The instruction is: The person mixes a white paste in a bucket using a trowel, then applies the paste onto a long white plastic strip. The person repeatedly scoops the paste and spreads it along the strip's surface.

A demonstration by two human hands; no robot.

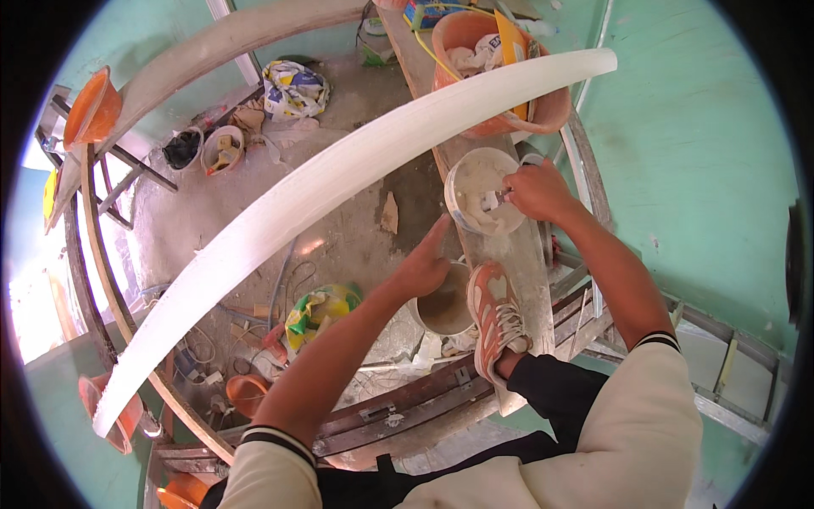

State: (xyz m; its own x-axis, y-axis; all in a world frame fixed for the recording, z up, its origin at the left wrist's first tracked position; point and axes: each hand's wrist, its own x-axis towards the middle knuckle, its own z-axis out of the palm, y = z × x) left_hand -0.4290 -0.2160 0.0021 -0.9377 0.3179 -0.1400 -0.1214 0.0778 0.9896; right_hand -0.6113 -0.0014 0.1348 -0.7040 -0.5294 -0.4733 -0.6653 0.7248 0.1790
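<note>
My right hand (539, 190) is closed around what looks like a putty knife (492, 200), its paste-smeared end over a white bucket (452, 197) of thick off-white paste (482, 176). The bucket stands on a narrow plank (496, 248). My left hand (426, 265) is at the near-left side of that bucket, index finger stretched toward its rim; I cannot tell whether it touches. Below that hand, partly behind it, stands a second pale bucket (443, 305) with greyish contents. Beyond both hands, a long white strip (339, 187) crosses diagonally, looking bowed in this view.
My shoe (496, 310) rests on the plank. An orange tub (543, 106) holding bags stands farther along it. Lower down are a littered floor (339, 110), a yellow-green bag (320, 312) and small buckets (222, 151). Metal framing (721, 403) and a green wall (704, 170) lie right.
</note>
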